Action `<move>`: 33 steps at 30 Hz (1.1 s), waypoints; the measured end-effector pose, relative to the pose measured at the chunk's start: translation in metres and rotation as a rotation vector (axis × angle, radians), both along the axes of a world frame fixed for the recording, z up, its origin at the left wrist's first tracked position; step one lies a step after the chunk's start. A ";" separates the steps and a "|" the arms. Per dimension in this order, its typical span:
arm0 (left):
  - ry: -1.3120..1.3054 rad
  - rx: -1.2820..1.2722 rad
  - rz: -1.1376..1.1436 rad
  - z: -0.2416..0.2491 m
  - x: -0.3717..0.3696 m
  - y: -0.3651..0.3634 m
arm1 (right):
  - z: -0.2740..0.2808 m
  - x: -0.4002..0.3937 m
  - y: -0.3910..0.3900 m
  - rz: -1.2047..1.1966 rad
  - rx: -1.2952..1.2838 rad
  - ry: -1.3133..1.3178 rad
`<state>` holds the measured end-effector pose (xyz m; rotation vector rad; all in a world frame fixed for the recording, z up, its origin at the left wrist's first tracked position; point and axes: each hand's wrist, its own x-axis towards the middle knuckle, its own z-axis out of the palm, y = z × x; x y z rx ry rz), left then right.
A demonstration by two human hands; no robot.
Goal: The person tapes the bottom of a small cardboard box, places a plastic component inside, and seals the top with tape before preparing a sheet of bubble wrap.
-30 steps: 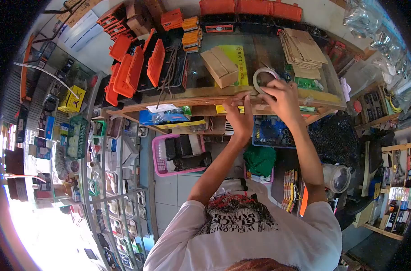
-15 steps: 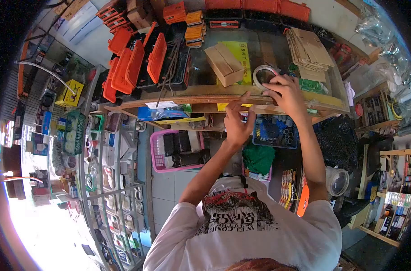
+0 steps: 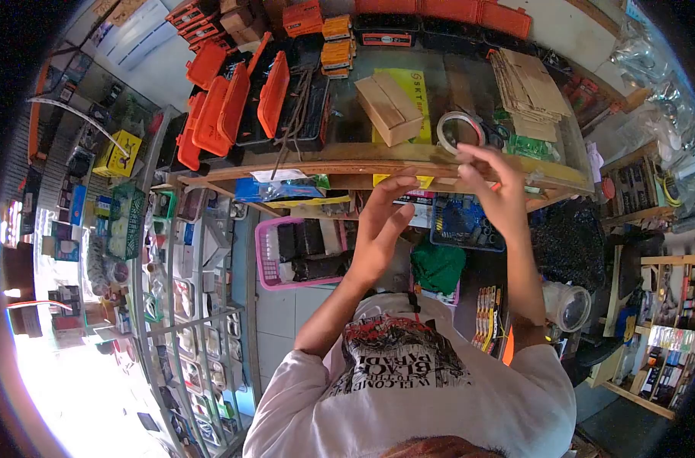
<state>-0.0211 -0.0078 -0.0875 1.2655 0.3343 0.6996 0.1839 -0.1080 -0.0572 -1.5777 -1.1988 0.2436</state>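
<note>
My left hand is raised in front of the wooden counter edge, thumb apart from the bent fingers, holding nothing. Close by on the right is my right hand, slightly blurred, its fingers spread and nothing in them. Just beyond its fingertips a roll of tape lies on the glass counter top, with dark-handled scissors beside it. A closed brown cardboard box rests on a yellow sheet to the left of the roll.
Open orange-lidded toolboxes crowd the counter's left side. Flattened cardboard is stacked at its right. Below stand a pink basket and a blue crate. A metal-framed display runs along the left.
My right hand has let go of the tape roll and drawn back toward me. My left hand has moved back and left, away from the counter edge.
</note>
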 end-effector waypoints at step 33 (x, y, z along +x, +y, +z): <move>0.047 0.159 -0.289 0.035 -0.006 0.078 | -0.009 -0.087 0.036 0.065 0.363 0.800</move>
